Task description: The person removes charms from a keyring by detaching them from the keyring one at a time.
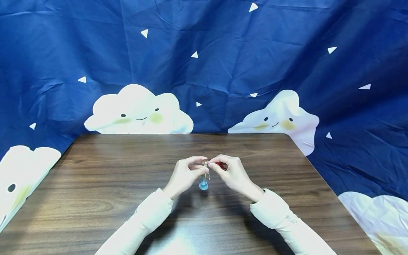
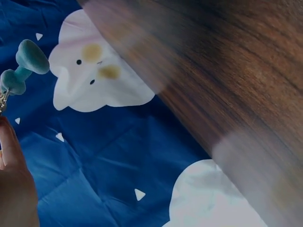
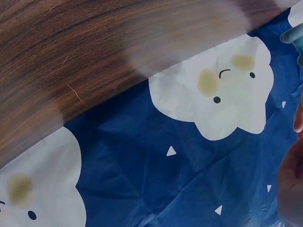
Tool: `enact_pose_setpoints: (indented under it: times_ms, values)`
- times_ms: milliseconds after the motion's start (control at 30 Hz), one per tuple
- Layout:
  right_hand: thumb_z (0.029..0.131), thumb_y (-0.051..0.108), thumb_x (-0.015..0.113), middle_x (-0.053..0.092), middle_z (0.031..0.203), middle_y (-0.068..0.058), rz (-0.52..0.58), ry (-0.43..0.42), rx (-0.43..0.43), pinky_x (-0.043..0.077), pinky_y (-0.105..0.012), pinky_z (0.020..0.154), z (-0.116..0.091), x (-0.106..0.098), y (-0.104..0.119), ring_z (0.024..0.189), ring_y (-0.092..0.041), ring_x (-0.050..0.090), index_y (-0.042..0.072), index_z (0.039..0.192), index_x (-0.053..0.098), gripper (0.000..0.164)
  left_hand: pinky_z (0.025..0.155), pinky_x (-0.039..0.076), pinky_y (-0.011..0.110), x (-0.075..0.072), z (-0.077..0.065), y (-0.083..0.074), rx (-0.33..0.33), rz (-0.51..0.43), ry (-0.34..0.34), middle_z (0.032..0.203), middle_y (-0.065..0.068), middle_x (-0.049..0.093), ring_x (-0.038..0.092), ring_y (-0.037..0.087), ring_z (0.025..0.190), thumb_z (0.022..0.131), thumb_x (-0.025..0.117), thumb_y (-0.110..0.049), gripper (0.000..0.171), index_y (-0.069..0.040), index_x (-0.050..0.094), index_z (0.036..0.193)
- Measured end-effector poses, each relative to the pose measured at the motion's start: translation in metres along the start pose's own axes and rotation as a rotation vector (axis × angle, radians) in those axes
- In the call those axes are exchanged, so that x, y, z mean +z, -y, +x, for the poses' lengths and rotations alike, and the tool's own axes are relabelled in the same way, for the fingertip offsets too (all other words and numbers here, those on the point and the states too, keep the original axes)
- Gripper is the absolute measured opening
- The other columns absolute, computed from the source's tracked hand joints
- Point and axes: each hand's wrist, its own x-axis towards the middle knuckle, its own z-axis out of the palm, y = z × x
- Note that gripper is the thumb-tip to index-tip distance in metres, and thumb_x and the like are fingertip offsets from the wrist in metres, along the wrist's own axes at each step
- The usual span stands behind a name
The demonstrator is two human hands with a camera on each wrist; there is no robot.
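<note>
A keychain with a fuzzy teal-blue pendant hangs from gold-coloured metal rings over the table. My left hand pinches its metal part between thumb and fingers. At the top of the rings, the thumb and index finger of my right hand come together, close to the left fingertips. A small red object shows inside the right hand, mostly covered by the fingers. The left wrist view has the knobbly blue pendant up close with a bit of metal chain beneath it.
A brown wood-grain table lies beneath both hands. Behind it hangs a blue cloth printed with white smiling clouds and small triangles.
</note>
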Motion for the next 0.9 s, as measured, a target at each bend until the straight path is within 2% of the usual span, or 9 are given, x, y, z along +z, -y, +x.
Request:
enact_pose_setpoints:
  times_ms: [267,500,700,833,900]
  values:
    - [0.081,0.010,0.066,0.068,0.078,-0.004,-0.010,0.027,-0.014,0.047,-0.018,0.056,0.000,-0.001,0.000,0.066,-0.003,0.053,0.006,0.084,0.069,0.006,0.074,0.052,0.019,-0.001,-0.001,0.005,0.036,0.060,0.004,0.099,0.019,0.067,0.066,0.027,0.092,0.079,0.067,-0.007,0.033,0.002,0.061,0.111]
    - [0.082,0.013,0.065,0.068,0.079,-0.002,-0.001,0.053,-0.010,0.050,-0.020,0.059,-0.001,-0.003,-0.001,0.069,-0.002,0.055,0.008,0.085,0.069,0.007,0.076,0.053,0.021,0.001,0.009,0.030,0.049,0.052,0.005,0.100,0.015,0.068,0.066,0.022,0.091,0.080,0.069,-0.015,0.035,-0.002,0.062,0.112]
    - [0.082,0.016,0.066,0.068,0.080,-0.002,-0.016,0.048,0.071,0.046,-0.017,0.056,-0.001,-0.003,-0.002,0.064,-0.002,0.052,0.009,0.088,0.069,0.009,0.077,0.054,0.025,0.001,0.009,0.034,0.067,0.079,0.025,0.102,0.009,0.069,0.067,0.017,0.091,0.079,0.070,-0.023,0.038,-0.010,0.062,0.114]
    - [0.082,0.019,0.067,0.069,0.082,-0.003,-0.002,0.034,0.127,0.048,-0.018,0.058,0.000,-0.002,0.000,0.064,-0.003,0.054,0.010,0.088,0.069,0.011,0.076,0.053,0.023,0.002,0.008,0.033,0.055,0.052,0.059,0.106,0.007,0.068,0.067,0.016,0.091,0.076,0.073,-0.018,0.044,-0.012,0.060,0.118]
    - [0.083,0.019,0.066,0.069,0.082,-0.003,0.011,0.035,0.136,0.050,-0.019,0.060,0.000,-0.001,0.001,0.066,-0.003,0.056,0.010,0.088,0.069,0.011,0.076,0.054,0.023,0.003,0.007,0.033,0.072,0.042,0.072,0.107,0.009,0.067,0.067,0.017,0.092,0.076,0.073,-0.014,0.045,-0.011,0.060,0.118]
